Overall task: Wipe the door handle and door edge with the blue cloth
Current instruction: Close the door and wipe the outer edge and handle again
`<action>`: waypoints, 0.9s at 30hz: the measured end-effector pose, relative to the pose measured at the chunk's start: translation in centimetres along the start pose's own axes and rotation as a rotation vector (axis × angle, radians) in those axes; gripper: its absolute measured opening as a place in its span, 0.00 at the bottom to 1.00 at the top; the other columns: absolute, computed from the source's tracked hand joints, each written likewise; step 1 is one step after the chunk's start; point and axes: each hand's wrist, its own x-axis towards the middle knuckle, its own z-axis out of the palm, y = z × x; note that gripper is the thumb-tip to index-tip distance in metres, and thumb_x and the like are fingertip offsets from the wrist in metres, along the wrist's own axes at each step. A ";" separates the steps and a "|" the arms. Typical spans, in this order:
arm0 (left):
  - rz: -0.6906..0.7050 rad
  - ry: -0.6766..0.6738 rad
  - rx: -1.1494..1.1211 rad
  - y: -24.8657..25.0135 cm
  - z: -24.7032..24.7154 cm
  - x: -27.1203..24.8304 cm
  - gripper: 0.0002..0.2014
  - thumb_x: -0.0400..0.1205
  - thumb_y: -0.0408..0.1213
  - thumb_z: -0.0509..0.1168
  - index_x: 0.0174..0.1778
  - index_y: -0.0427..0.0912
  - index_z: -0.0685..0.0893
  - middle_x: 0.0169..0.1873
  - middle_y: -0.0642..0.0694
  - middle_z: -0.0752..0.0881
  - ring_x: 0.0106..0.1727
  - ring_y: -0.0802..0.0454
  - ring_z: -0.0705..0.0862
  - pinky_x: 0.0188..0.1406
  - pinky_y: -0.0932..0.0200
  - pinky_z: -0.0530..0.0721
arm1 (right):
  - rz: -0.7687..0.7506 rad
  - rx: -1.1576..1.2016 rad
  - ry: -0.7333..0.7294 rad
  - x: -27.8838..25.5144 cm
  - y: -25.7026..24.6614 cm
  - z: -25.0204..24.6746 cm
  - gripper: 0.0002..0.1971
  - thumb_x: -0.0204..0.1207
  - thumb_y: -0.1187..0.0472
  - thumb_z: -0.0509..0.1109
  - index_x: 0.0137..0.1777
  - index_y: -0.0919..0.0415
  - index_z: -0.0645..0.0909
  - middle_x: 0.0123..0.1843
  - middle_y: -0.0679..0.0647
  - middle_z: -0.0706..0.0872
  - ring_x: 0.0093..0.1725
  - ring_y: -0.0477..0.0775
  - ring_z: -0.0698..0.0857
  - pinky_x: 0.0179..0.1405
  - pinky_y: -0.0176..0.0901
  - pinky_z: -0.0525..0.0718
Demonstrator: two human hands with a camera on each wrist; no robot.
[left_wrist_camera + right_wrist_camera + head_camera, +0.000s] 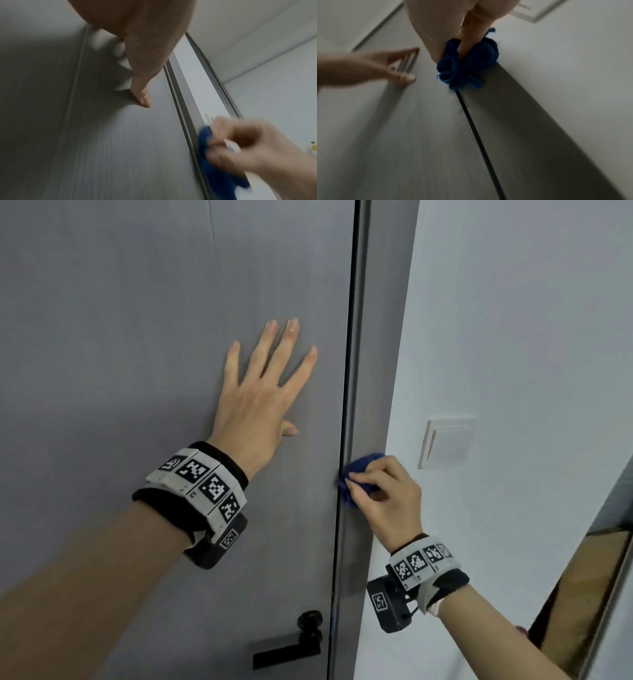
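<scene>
A grey door [144, 337] fills the left of the head view, its edge [346, 405] running down beside the frame. My left hand [263, 392] lies flat on the door face with straight, spread fingers. My right hand [383, 498] grips a bunched blue cloth [356, 474] and presses it against the door edge, well above the black lever handle [291, 645]. The right wrist view has the cloth [467, 65] wadded under my fingers at the dark seam [476, 128]. In the left wrist view the cloth [214, 155] and right hand [248, 148] are blurred.
The grey door frame [383, 320] meets a white wall [513, 302] carrying a white light switch [445, 443]. A mirror-like panel with a metal border [589, 594] leans in at the lower right. A round black lock knob [310, 619] sits above the lever.
</scene>
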 end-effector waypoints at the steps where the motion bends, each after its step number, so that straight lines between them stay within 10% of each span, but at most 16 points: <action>1: -0.002 0.000 0.001 0.0 0.0 0.0 0.60 0.68 0.52 0.80 0.88 0.49 0.47 0.88 0.39 0.41 0.88 0.38 0.42 0.83 0.27 0.51 | 0.006 -0.015 -0.067 -2.3 1.0 0.3 0.05 0.70 0.70 0.83 0.43 0.61 0.92 0.44 0.51 0.83 0.44 0.46 0.84 0.45 0.32 0.81; 5: -0.007 0.008 0.018 0.0 -0.3 -0.1 0.60 0.67 0.53 0.80 0.88 0.49 0.48 0.88 0.40 0.43 0.88 0.38 0.43 0.83 0.28 0.53 | 0.042 -0.009 -0.186 -5.7 2.5 0.6 0.05 0.71 0.68 0.82 0.44 0.60 0.92 0.45 0.46 0.81 0.44 0.48 0.84 0.47 0.37 0.82; 16: -0.010 0.028 0.054 -0.2 -0.6 0.1 0.61 0.62 0.55 0.82 0.88 0.50 0.54 0.88 0.41 0.49 0.88 0.39 0.50 0.81 0.30 0.59 | -0.130 0.038 0.133 15.1 -5.3 -2.2 0.02 0.70 0.66 0.81 0.42 0.62 0.92 0.42 0.55 0.84 0.43 0.49 0.84 0.44 0.38 0.81; 27: -0.087 0.045 -0.077 0.7 1.0 -2.6 0.54 0.73 0.50 0.77 0.88 0.43 0.49 0.88 0.42 0.49 0.88 0.40 0.50 0.83 0.34 0.57 | 0.138 0.042 -0.173 -9.4 4.1 2.0 0.04 0.71 0.67 0.81 0.38 0.60 0.90 0.41 0.48 0.80 0.41 0.52 0.83 0.42 0.51 0.85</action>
